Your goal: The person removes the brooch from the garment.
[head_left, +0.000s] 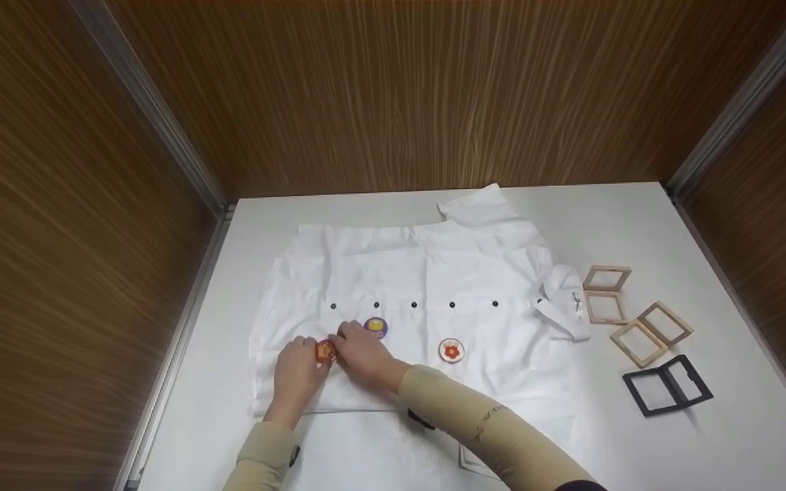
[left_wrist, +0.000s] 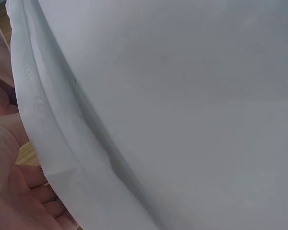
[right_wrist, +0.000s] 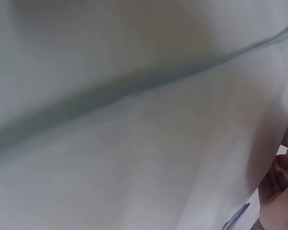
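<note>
A white shirt (head_left: 393,273) with a row of dark buttons lies spread on the table. An orange round badge (head_left: 325,351) with a flower-like design is held between both hands, over the shirt's lower left part. My left hand (head_left: 295,374) pinches its left side, and my right hand (head_left: 366,354) grips its right side. Beside the right fingers lies a purple badge (head_left: 375,327) with a yellow figure. Farther right, a white badge (head_left: 452,350) with a red flower rests on the cloth. White fabric (left_wrist: 158,120) fills most of both wrist views, hiding the fingertips' exact contact.
Two open wooden frames, one upper (head_left: 606,307) and one lower (head_left: 641,342), lie right of the shirt. A black hinged frame (head_left: 673,394) stands below them. Wood-grain panels (head_left: 434,95) enclose the white table (head_left: 734,423) at the back and sides.
</note>
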`<state>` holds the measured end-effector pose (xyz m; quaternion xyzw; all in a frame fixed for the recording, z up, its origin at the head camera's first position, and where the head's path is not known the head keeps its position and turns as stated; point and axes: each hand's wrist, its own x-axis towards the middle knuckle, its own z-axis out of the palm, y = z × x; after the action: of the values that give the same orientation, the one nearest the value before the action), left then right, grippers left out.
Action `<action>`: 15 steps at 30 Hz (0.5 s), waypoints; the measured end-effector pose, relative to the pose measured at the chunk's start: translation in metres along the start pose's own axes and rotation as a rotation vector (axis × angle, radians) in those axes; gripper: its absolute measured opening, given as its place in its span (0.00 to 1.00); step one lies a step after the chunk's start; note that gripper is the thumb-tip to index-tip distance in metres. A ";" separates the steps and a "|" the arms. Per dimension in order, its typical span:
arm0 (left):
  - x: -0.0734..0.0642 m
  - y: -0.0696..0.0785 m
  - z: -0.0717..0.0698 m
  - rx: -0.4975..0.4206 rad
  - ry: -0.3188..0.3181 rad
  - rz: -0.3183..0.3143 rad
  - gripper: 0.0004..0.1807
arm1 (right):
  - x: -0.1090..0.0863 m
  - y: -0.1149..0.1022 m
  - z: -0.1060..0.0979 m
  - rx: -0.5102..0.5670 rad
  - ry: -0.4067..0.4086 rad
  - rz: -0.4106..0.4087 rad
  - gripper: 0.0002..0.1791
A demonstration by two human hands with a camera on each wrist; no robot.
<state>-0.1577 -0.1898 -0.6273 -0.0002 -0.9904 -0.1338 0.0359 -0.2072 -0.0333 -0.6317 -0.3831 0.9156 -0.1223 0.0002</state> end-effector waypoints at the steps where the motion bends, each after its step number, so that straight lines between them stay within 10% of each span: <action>1: 0.000 0.001 0.000 -0.003 0.000 -0.002 0.18 | 0.000 0.000 0.000 0.006 0.000 0.004 0.18; 15: -0.003 0.004 -0.003 -0.060 0.042 0.009 0.17 | 0.000 0.003 0.000 0.132 0.034 0.047 0.15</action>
<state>-0.1544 -0.1868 -0.6237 -0.0031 -0.9849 -0.1631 0.0573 -0.2091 -0.0313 -0.6329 -0.3584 0.9142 -0.1886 0.0128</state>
